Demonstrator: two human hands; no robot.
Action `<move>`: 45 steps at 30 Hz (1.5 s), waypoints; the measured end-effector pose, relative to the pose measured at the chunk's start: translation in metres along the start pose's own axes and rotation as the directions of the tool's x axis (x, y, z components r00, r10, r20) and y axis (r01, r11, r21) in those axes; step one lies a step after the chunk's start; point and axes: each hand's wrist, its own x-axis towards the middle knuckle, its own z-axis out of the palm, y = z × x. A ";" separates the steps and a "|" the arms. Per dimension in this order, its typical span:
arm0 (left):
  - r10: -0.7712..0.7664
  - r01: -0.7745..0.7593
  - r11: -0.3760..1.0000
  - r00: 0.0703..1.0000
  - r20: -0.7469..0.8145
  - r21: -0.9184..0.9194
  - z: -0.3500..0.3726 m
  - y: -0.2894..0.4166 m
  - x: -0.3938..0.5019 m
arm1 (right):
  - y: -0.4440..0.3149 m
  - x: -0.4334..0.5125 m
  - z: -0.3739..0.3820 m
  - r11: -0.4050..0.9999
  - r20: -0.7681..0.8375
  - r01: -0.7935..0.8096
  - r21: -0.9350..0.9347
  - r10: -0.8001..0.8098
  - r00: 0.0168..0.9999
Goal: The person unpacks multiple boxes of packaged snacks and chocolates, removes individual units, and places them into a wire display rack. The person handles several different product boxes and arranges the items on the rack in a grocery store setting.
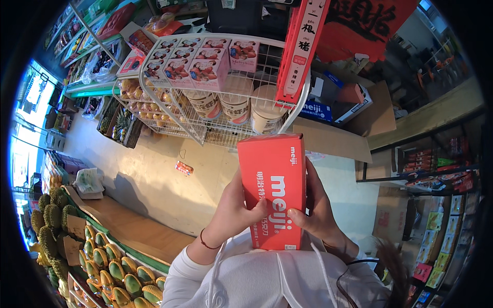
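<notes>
Both hands grip a red Meiji chocolate carton point(275, 161) close in front of my chest. My left hand point(237, 208) presses its left side, with the thumb lying across the printed face. On the opposite side, my right hand point(317, 211) wraps the edge and its thumb rests on the front. The fingers behind the carton are mostly hidden. Beyond the carton stands a white wire rack point(185, 109). Pink Meltykiss boxes point(210, 71) are stacked on its upper level, and several lidded tubs point(235, 102) sit below them.
A tall red box point(298, 57) stands at the rack's right end, beside an opened cardboard box point(379, 111). A red packet point(184, 168) lies on the floor. Papayas in foam nets point(115, 269) and durians point(52, 217) fill the lower left. Stocked shelves point(439, 231) line the right.
</notes>
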 end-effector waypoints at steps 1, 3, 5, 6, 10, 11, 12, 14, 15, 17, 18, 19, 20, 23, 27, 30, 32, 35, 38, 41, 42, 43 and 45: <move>-0.032 0.032 0.999 0.999 0.006 0.005 0.000 0.003 0.000 | 0.000 -0.001 0.000 1.000 0.000 0.002 -0.006 -0.002 1.000; -0.038 0.038 0.999 0.999 0.001 0.006 0.002 0.004 0.000 | -0.001 -0.002 -0.002 1.000 0.003 0.005 -0.016 -0.005 1.000; 0.016 -0.016 1.000 1.000 -0.020 -0.002 0.005 -0.001 -0.001 | -0.002 -0.003 -0.002 1.000 0.006 0.007 -0.019 -0.007 1.000; 0.006 -0.007 1.000 1.000 -0.026 -0.012 0.006 -0.002 0.000 | -0.003 -0.003 -0.002 1.000 0.004 0.006 -0.016 -0.006 1.000; -0.015 0.013 0.999 0.999 -0.047 -0.046 0.010 -0.004 -0.001 | -0.004 -0.003 -0.004 1.000 0.005 0.009 -0.027 -0.009 1.000; -0.015 0.012 0.999 0.999 -0.052 -0.053 0.011 -0.005 -0.001 | -0.004 -0.004 -0.004 1.000 0.003 0.008 -0.021 -0.008 1.000; -0.024 0.021 0.998 0.999 -0.049 -0.053 0.011 -0.004 -0.001 | -0.003 -0.004 -0.005 1.000 0.003 0.008 -0.015 -0.007 1.000; -0.041 0.038 0.998 0.998 -0.043 -0.054 0.011 -0.004 -0.001 | -0.001 -0.004 -0.006 1.000 0.006 0.011 -0.012 -0.011 1.000; -0.052 0.050 0.996 0.998 -0.032 -0.069 0.011 -0.004 -0.001 | 0.000 -0.004 -0.008 1.000 0.010 0.016 -0.015 -0.015 1.000; -0.073 0.072 0.992 0.997 -0.010 -0.100 0.010 -0.005 -0.001 | 0.001 -0.004 -0.010 1.000 0.012 0.021 -0.020 -0.021 1.000; -0.068 0.067 0.988 0.998 -0.005 -0.141 0.010 -0.007 -0.002 | 0.002 -0.004 -0.010 1.000 0.012 0.021 -0.021 -0.021 1.000; -0.063 0.062 0.981 0.998 -0.002 -0.182 0.009 -0.009 -0.003 | 0.003 -0.004 -0.010 0.999 0.013 0.022 -0.023 -0.021 1.000; -0.057 0.056 0.973 0.998 0.001 -0.223 0.009 -0.010 -0.004 | 0.002 -0.005 -0.011 0.999 0.009 0.022 -0.026 -0.022 1.000; -0.049 0.050 0.989 0.999 0.006 -0.139 0.014 -0.009 -0.003 | 0.004 -0.004 -0.010 1.000 0.012 0.026 -0.007 -0.026 1.000; -0.035 0.036 0.997 0.999 0.005 -0.069 0.017 -0.007 -0.003 | 0.010 -0.004 -0.010 0.997 -0.003 0.074 -0.003 -0.074 0.997; -0.029 0.028 0.999 0.999 -0.044 -0.020 0.018 -0.009 -0.005 | 0.009 -0.004 -0.010 0.997 0.005 0.072 -0.017 -0.072 0.997; -0.029 0.029 1.000 0.998 -0.060 0.001 0.019 -0.009 -0.007 | 0.004 -0.005 -0.008 0.999 0.016 0.038 -0.008 -0.038 0.999; -0.024 0.026 0.999 0.997 -0.073 0.020 0.019 -0.008 -0.007 | 0.008 -0.006 -0.008 1.000 0.019 0.024 -0.009 -0.024 1.000; -0.023 0.024 1.000 0.997 -0.080 0.016 0.020 -0.007 -0.008 | 0.008 -0.007 -0.008 0.999 0.020 0.020 -0.029 -0.019 1.000; -0.059 0.059 0.998 0.996 -0.070 0.002 0.019 -0.007 -0.009 | 0.002 -0.008 -0.008 0.999 0.034 -0.024 -0.032 0.025 0.999; -0.098 0.097 0.995 0.994 -0.057 -0.015 0.018 -0.006 -0.009 | 0.001 -0.009 -0.007 0.999 0.032 -0.030 -0.035 0.032 0.999; -0.136 0.134 0.990 0.990 -0.045 -0.032 0.017 -0.005 -0.010 | 0.000 -0.009 -0.007 0.999 0.030 -0.037 -0.039 0.038 0.999; -0.070 0.066 0.943 0.998 0.002 -0.327 0.010 -0.022 -0.012 | -0.001 -0.011 -0.007 0.998 0.032 -0.043 -0.039 0.044 0.999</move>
